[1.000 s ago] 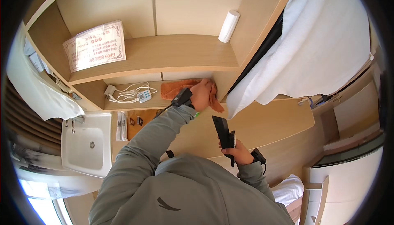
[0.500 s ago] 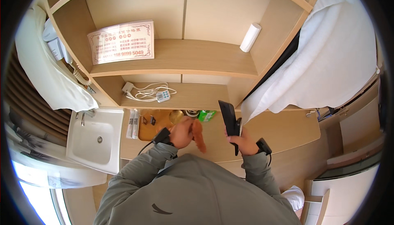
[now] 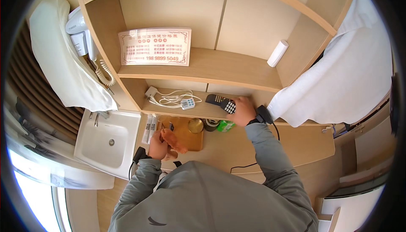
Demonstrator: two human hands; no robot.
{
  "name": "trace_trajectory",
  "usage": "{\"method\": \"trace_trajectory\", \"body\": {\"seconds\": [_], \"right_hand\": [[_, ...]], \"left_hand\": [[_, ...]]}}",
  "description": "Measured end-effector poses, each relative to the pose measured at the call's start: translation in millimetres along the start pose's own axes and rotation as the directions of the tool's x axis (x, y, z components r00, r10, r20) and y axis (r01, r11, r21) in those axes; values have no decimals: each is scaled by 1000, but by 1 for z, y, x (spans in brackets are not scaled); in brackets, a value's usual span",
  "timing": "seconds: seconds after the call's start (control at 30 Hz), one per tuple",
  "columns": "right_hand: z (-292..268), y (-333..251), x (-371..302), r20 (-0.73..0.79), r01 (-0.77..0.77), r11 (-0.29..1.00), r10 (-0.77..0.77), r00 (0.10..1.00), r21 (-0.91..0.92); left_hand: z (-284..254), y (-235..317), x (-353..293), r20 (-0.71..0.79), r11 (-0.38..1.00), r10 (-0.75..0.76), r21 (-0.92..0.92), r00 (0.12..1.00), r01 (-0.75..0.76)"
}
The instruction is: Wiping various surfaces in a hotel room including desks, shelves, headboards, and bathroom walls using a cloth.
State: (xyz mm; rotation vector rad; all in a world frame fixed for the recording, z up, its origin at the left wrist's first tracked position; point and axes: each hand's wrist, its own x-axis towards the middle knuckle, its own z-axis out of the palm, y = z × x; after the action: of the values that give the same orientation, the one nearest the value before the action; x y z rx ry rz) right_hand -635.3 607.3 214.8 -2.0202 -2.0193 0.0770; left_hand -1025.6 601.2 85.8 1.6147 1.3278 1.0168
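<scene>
On the lower shelf (image 3: 253, 92), toward its right end, my right hand (image 3: 244, 111) is closed on a black remote control (image 3: 229, 106) with pale buttons. A second black remote control (image 3: 214, 99) lies against it on the left, its far end away from my fingers. Low over the counter, my left hand (image 3: 157, 147) grips a crumpled orange-brown cloth (image 3: 173, 140), which hangs out to the right of the fingers. Just beyond the cloth lies a wooden tray (image 3: 184, 132) with a gold round dish (image 3: 195, 125) on it.
A white cable (image 3: 169, 100) with a small white controller (image 3: 187, 103) lies on the lower shelf. A dark round container (image 3: 211, 125) and a green packet (image 3: 225, 125) sit beside the tray. White sachets (image 3: 149, 128) lie near the sink (image 3: 136, 147). White towels (image 3: 338, 79) hang at both sides.
My right hand has carried the remote controls forward onto the lower shelf. My left hand has moved left with the cloth, toward the tray's near left corner. The view has shifted.
</scene>
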Motion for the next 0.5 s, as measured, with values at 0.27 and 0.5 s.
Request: {"method": "trace_trajectory", "body": {"seconds": [0.27,0.5], "right_hand": [[-1,14,7,-12,167,978,-170,985,-122],[30,-1,-24,-68,138,981,-148,987,-137]], "left_hand": [[-25,-28,-10,-45,987,-136,80,990,139],[-29,-20,-16,-37,982,-168,-95,985,164]]}}
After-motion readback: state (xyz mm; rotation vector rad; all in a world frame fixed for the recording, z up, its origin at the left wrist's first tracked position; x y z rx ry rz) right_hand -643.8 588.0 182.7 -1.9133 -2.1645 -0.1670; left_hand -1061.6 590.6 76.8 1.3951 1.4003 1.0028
